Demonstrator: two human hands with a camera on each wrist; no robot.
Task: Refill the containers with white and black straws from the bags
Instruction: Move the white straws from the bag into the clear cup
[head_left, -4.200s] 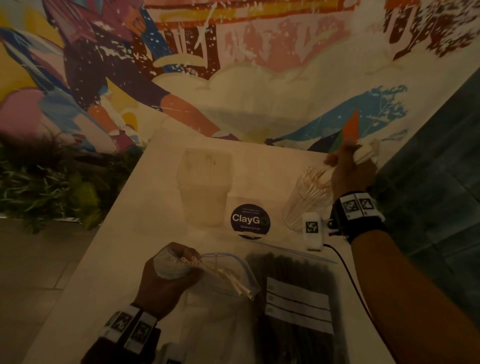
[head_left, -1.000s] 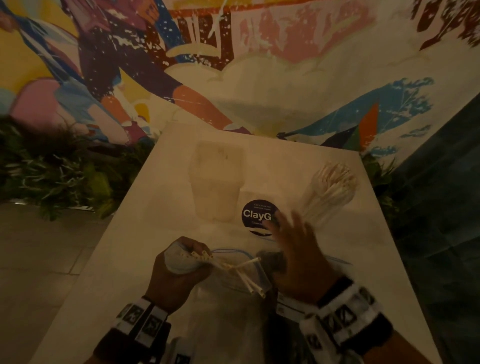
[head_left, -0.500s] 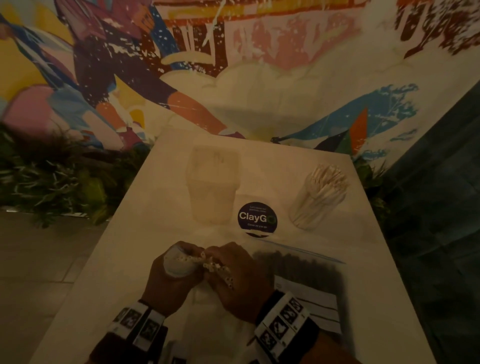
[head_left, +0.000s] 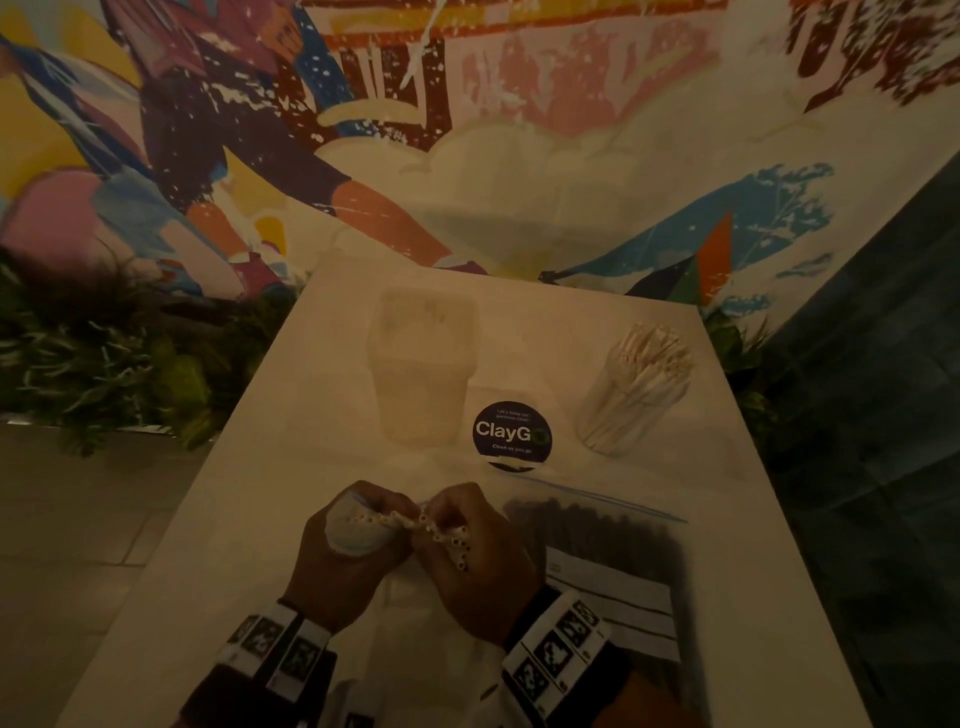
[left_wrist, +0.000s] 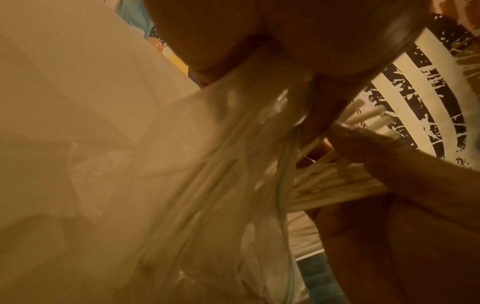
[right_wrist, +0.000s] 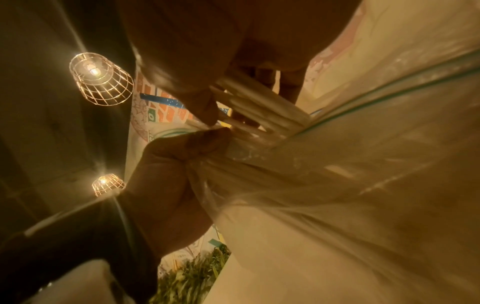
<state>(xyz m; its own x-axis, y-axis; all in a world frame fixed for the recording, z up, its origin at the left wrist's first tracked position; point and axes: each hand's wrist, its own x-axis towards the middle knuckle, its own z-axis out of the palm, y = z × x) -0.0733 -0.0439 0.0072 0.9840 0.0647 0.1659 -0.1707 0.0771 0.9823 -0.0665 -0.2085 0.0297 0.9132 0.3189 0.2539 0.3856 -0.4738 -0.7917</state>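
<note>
My left hand (head_left: 358, 525) grips the gathered mouth of a clear bag (head_left: 410, 639) near the table's front edge. White straws (head_left: 441, 535) stick out of the bag's mouth, and my right hand (head_left: 462, 525) is curled round that bunch. The right wrist view shows the white straws (right_wrist: 259, 102) between my fingers, with the left hand (right_wrist: 176, 174) bunching the bag (right_wrist: 337, 185) below. A clear container (head_left: 639, 384) packed with white straws stands at the back right. An empty clear container (head_left: 423, 364) stands at the back centre. A bag of black straws (head_left: 597, 551) lies flat to the right.
A round dark ClayGo sticker (head_left: 511, 434) is on the white table (head_left: 249, 493) between the two containers. Plants (head_left: 104, 353) border the table's left side, below a painted wall. Two caged lamps (right_wrist: 101, 79) hang overhead.
My right hand left the white-straw container at the back right, came down to the bag mouth and closed round the protruding white straws. The left hand stayed on the bag.
</note>
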